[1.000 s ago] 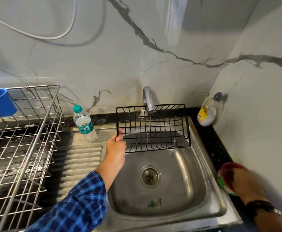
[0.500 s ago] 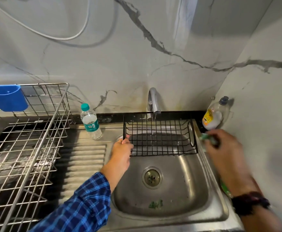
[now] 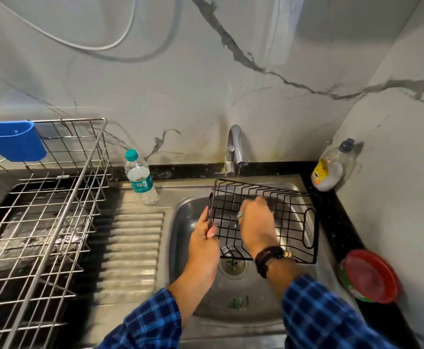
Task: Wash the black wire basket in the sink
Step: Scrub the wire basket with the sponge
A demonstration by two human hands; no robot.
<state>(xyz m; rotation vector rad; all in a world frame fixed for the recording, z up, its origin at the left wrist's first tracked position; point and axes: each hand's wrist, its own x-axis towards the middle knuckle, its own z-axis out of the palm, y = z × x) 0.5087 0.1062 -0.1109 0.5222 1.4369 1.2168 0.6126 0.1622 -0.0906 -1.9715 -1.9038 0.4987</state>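
Note:
The black wire basket (image 3: 294, 222) is tilted over the steel sink (image 3: 183, 250), just below the tap (image 3: 236, 147). My left hand (image 3: 204, 244) grips the basket's left edge. My right hand (image 3: 256, 222) reaches inside the basket, fingers curled around a small green scrub pad (image 3: 240, 214) pressed against the wires. Most of the pad is hidden by the fingers. A drain (image 3: 232, 265) shows under the basket's near edge.
A water bottle (image 3: 140, 180) stands on the drainboard left of the sink. Further left are a large steel dish rack (image 3: 54, 197) and its blue cup (image 3: 14, 141). A dish soap bottle (image 3: 331, 170) stands in the back right corner, and a red-lidded tub (image 3: 369, 275) on the right counter.
My right hand left the red-lidded tub, swung over with the green pad and went into the basket. The basket tipped from upright to slanted and dropped lower over the sink.

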